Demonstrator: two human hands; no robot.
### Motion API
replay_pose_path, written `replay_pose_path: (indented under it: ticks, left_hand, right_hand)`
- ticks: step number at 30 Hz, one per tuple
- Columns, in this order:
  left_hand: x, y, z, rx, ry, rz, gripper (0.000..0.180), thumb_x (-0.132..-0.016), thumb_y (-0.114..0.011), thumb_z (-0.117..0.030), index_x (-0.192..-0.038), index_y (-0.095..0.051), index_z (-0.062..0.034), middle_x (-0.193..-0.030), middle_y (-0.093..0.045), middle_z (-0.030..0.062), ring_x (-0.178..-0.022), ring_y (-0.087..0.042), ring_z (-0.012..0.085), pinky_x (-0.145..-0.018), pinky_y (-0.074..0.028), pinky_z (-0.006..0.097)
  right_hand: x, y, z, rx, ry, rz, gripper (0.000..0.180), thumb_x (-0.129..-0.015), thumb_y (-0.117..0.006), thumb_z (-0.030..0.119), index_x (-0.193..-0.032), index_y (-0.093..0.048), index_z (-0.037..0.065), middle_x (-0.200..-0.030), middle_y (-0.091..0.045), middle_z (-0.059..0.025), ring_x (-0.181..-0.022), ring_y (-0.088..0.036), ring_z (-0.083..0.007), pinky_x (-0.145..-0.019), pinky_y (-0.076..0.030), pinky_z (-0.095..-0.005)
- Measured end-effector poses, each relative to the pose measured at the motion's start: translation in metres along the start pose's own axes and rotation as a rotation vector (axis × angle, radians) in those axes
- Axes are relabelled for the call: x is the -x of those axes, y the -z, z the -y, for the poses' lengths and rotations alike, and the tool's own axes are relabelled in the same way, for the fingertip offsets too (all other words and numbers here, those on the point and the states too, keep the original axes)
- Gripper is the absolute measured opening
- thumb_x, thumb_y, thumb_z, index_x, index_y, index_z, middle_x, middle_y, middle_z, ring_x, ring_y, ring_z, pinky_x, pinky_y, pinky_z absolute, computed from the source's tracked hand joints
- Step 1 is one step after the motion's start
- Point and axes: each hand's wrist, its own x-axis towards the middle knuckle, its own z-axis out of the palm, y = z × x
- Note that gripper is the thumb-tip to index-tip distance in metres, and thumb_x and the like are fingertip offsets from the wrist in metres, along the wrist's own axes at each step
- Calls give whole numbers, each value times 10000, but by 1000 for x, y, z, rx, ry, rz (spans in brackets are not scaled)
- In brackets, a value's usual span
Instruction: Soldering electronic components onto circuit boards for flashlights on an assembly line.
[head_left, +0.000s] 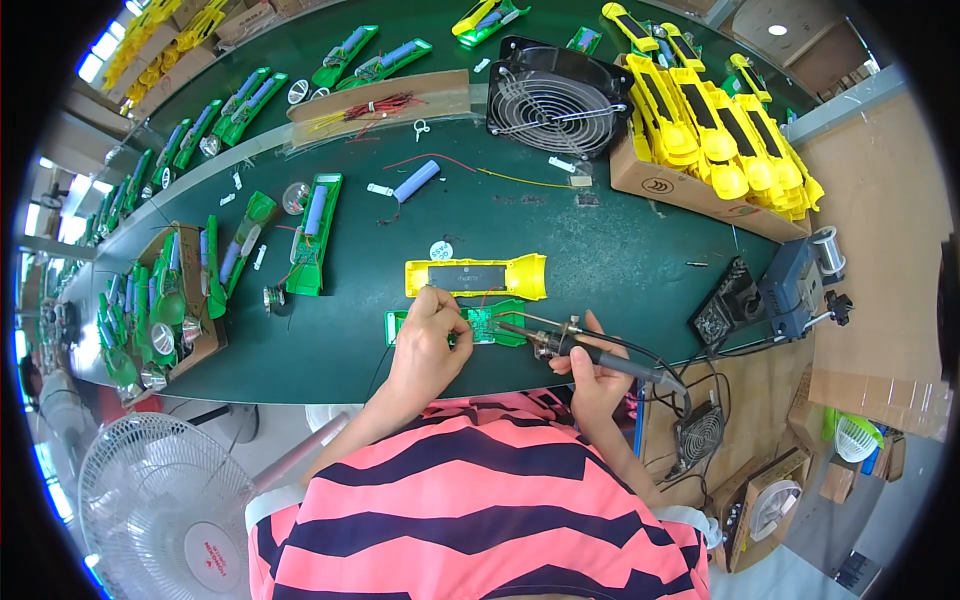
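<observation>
On the green table in front of me lies a green flashlight housing half (pixel 507 327) with a small circuit board inside. My right hand (pixel 592 375) grips a soldering iron (pixel 605 360) with a thin metal tube beside its tip, which points at the board. Over the housing's left part, my left hand (pixel 430 340) is closed in a pinch; what its fingers hold is hidden. Just beyond it rests a yellow housing half (pixel 525 277) with a dark panel. Thin wires run between the yellow half and the board.
Left stand green housings with blue cells (pixel 315 230) and a box of more (pixel 185 300). A black fan (pixel 560 100) and a carton of yellow housings (pixel 660 185) stand at the back. A soldering station (pixel 790 285) is on the right; a loose blue cell (pixel 417 181) lies mid-table.
</observation>
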Motion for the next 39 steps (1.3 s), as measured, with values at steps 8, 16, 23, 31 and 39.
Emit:
replay_pose_path:
  ticks: [8, 16, 23, 31, 39]
  left_hand:
    - [-2, 0, 0, -15, 11, 17, 103, -598, -634, 44, -655, -557, 6, -853, -483, 111, -749, -534, 237, -614, -453, 299]
    - [4, 5, -8, 98, 44, -32, 139, -623, -656, 40, -700, -545, 9, -835, -482, 126, -747, -528, 254, -602, -444, 323]
    - [52, 54, -5, -624, 80, 163, 195, -739, -641, -154, -614, -542, -42, -600, -550, 99, -485, -548, 250, -437, -423, 327]
    - [18, 44, -12, -422, -444, -126, 299, -605, -658, -33, -902, -622, -20, -888, -557, 81, -789, -547, 233, -691, -427, 330]
    - [14, 9, 1, -186, -399, -35, 205, -623, -635, 0, -823, -602, -30, -754, -519, 61, -667, -539, 207, -584, -429, 319]
  right_hand:
    - [-1, 1, 5, 105, 111, 8, 235, -798, -538, -31, -1013, -463, -92, -1010, -554, -217, -684, -636, -166, -643, -540, -238]
    - [4, -3, 5, 94, 62, -34, 241, -799, -539, 9, -1011, -461, -75, -1096, -494, -261, -626, -636, -191, -608, -526, -271]
    - [-1, -3, 13, 51, 32, 3, 188, -774, -560, -41, -950, -518, -90, -1098, -503, -216, -699, -637, -166, -718, -513, -274]
    - [-13, -3, 21, 252, 132, 131, 149, -779, -553, 11, -915, -513, -33, -643, -627, -115, -609, -633, -158, -1056, -184, -426]
    - [-6, -1, 20, 195, 14, 64, 107, -775, -578, 45, -862, -551, -10, -611, -626, -46, -614, -619, -91, -1053, -149, -450]
